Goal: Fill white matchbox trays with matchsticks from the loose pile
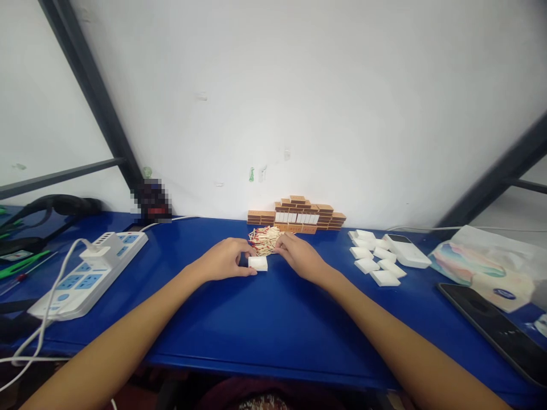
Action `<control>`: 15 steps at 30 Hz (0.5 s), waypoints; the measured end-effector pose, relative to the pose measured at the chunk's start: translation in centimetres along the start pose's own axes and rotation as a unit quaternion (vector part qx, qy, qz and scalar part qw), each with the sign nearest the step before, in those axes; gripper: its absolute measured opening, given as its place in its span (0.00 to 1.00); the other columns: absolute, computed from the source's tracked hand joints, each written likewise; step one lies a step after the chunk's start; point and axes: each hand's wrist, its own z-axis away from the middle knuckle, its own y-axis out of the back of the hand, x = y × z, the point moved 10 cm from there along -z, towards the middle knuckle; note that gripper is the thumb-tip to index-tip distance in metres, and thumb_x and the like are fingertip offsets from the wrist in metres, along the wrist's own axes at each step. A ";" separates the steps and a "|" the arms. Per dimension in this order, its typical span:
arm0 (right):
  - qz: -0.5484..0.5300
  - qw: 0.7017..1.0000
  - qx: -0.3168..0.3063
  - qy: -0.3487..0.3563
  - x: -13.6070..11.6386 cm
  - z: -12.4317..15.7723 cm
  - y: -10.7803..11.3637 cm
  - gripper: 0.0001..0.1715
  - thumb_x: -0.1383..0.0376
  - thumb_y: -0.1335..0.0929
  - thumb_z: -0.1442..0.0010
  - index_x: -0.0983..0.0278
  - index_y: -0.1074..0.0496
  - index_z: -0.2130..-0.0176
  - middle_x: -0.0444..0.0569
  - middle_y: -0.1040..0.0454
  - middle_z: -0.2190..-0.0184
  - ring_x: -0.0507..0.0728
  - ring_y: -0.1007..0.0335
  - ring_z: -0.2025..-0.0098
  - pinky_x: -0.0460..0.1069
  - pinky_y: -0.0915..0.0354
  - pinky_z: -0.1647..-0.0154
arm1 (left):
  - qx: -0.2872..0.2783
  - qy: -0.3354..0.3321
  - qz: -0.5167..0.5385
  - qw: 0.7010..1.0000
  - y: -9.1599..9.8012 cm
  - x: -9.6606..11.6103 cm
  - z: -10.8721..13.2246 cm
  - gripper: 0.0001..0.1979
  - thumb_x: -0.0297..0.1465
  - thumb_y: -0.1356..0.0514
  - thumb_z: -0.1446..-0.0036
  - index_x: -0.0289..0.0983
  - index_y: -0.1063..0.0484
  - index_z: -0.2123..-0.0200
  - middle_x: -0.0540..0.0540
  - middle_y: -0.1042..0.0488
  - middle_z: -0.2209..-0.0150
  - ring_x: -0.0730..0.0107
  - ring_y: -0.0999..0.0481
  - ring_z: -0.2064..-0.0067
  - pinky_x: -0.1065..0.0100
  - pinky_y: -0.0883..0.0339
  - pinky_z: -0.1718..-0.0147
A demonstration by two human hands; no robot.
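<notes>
A loose heap of matches [265,240], pale sticks with red heads, lies on the blue table in front of me. My left hand [226,259] grips the left end of a small white matchbox tray [258,263] on the near side of the heap, thumb toward me and fingers behind. At the heap's right edge, my right hand [299,256] has its fingertips pinched together on matches; how many is hidden. Behind the heap, brown matchbox sleeves [298,217] are stacked against the wall, with a row of white pieces [297,218] among them.
Several white trays [366,265] lie to the right, beside a white device [408,250] with a dark screen. A plastic packet [482,265] and a phone [496,324] are farther right. A power strip [89,276] with white cables stands at the left. Dark metal bars [94,85] slant along both sides.
</notes>
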 end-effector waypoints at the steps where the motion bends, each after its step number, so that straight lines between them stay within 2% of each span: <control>1: -0.006 1.000 0.004 0.015 -0.7 0.1 0.2 0.06 0.66 0.36 0.27 0.63 0.31 0.59 0.49 0.28 0.59 0.55 0.31 0.59 0.48 0.37 0.60 | -0.002 -0.004 0.002 1.000 -0.1 0.1 0.0 0.20 0.45 0.31 0.45 0.39 0.21 0.54 0.48 0.24 0.67 0.69 0.28 0.70 0.68 0.40 0.69; 7: 0.101 0.990 -0.013 0.096 -5.3 0.9 -0.5 0.05 0.64 0.33 0.29 0.64 0.28 0.58 0.53 0.30 0.57 0.58 0.31 0.58 0.50 0.35 0.63 | 0.000 0.001 0.035 0.999 -0.3 0.1 0.0 0.22 0.42 0.29 0.48 0.40 0.23 0.52 0.49 0.23 0.63 0.71 0.28 0.70 0.69 0.37 0.68; 11: 0.157 0.983 -0.010 0.094 -6.0 1.0 -1.1 0.05 0.66 0.32 0.31 0.65 0.27 0.56 0.57 0.30 0.56 0.63 0.32 0.53 0.52 0.32 0.62 | 0.000 -0.011 0.062 0.998 -0.4 0.8 0.0 0.18 0.42 0.29 0.47 0.39 0.22 0.56 0.50 0.24 0.65 0.70 0.27 0.69 0.70 0.36 0.68; 15: 0.142 0.983 0.001 0.113 -6.4 1.2 -1.1 0.07 0.67 0.32 0.31 0.65 0.26 0.54 0.59 0.30 0.55 0.65 0.34 0.51 0.55 0.30 0.58 | 0.005 -0.010 0.086 0.996 -0.3 1.2 -0.1 0.15 0.41 0.29 0.47 0.39 0.22 0.60 0.50 0.25 0.65 0.72 0.27 0.69 0.70 0.36 0.69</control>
